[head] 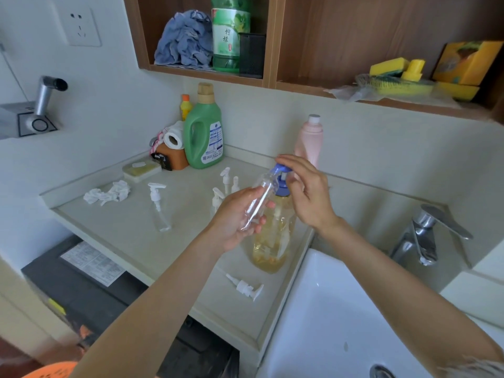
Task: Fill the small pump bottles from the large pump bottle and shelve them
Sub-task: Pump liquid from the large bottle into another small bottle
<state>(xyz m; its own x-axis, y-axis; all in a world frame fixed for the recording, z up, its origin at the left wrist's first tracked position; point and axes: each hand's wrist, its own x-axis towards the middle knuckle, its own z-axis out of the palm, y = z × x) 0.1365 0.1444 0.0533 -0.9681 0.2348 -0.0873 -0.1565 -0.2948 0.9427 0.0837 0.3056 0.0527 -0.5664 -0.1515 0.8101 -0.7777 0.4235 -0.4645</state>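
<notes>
My left hand (236,217) grips a small clear bottle (261,199) without its pump, tilted so that its mouth is up against the blue pump spout. The large pump bottle (274,236) of amber liquid stands on the counter beside the sink. My right hand (306,192) rests its fingers on top of the blue pump head (281,170). A loose white pump (245,287) lies on the counter in front of the large bottle. Another small clear bottle with a pump (159,207) stands to the left. Several more small pump bottles (226,186) stand behind my left hand.
A white sink (341,309) and chrome tap (428,233) are to the right. A green detergent jug (204,132), pink bottle (311,140), paper roll, soap dish and crumpled tissue (107,192) sit on the counter (131,233). Wooden shelves (270,80) above hold cloth, bottles and sponges.
</notes>
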